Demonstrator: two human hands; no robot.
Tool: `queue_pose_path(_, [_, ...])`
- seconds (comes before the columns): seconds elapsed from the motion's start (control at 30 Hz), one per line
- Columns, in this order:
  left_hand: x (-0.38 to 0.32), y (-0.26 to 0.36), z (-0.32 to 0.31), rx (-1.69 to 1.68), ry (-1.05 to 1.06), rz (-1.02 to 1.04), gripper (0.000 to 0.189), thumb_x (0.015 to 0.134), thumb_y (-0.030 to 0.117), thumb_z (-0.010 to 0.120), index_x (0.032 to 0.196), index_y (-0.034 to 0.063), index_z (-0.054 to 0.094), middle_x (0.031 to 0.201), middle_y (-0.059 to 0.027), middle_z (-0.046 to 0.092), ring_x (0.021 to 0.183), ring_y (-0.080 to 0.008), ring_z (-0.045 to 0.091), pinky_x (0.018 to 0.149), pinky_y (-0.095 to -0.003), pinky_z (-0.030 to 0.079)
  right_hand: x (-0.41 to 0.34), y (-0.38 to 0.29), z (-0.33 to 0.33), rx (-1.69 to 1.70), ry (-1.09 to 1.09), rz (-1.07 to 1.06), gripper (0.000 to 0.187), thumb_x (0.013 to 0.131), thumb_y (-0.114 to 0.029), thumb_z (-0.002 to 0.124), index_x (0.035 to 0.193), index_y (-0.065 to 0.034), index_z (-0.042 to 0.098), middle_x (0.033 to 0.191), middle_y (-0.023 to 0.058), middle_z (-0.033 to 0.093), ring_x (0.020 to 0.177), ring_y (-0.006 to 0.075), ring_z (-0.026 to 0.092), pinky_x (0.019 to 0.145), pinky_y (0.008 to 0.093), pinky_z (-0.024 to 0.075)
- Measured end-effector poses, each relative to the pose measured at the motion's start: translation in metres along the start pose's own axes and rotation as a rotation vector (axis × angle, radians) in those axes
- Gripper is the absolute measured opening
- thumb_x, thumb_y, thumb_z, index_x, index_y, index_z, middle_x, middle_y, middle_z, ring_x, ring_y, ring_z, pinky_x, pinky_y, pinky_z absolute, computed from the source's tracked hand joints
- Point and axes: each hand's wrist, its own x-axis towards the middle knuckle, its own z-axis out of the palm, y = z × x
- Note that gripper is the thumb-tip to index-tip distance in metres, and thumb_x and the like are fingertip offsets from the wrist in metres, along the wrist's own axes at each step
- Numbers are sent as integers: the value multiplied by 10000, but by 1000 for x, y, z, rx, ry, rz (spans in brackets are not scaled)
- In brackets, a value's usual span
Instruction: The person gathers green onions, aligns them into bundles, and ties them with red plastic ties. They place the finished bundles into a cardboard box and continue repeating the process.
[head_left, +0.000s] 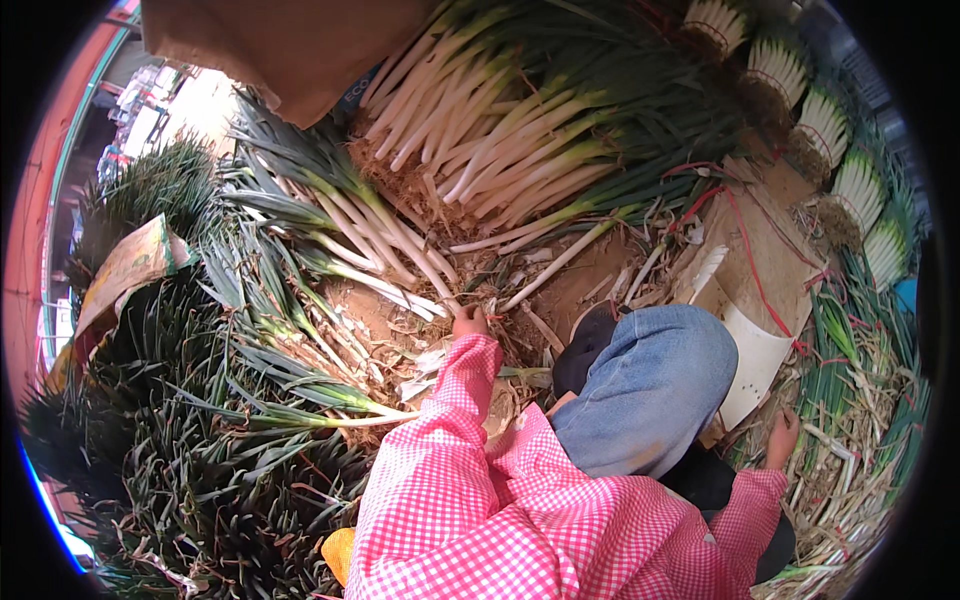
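Observation:
My left hand (470, 322) reaches forward to the root end of a long green onion (420, 259) and has its fingers closed on it. That onion lies among a few others, white ends towards me and leaves to the upper left. My right hand (782, 435) hangs low on the right, beside a litter of dry onion leaves and trimmings (832, 480). Its fingers are curled, and whether they hold anything is not visible. In front of me lies a big heap of cleaned green onions (517, 150), roots facing me.
Tied green onion bundles (855, 187) line the right edge. Red tying cords (742, 225) cross a cardboard sheet (772, 202). Untrimmed onions (225, 450) pile up on the left. A brown cover (285, 52) hangs at the top. My bent knee (652, 382) stands between the hands.

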Motion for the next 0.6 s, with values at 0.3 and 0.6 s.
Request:
queue_pose_path(0.3, [130,104,-57,20,233,-208,793,838,345,752,1413,-26,350,1385,-252,484,1244,-362,527,1055,-453,426,-34,-76,13,-314,-243,53,301,890,-164,612,1113,37,634,1039,176,665,969,255,634,853,353,476])
queue_pose_path(0.6, [177,129,-45,371,473,-112,1083,713,515,797,1469,21,198,1509,-210,278,1422,-318,254,1173,-491,224,-54,-72,43,-464,-424,-167,271,919,-209,592,1060,14,655,983,140,687,882,283,636,747,413,470])
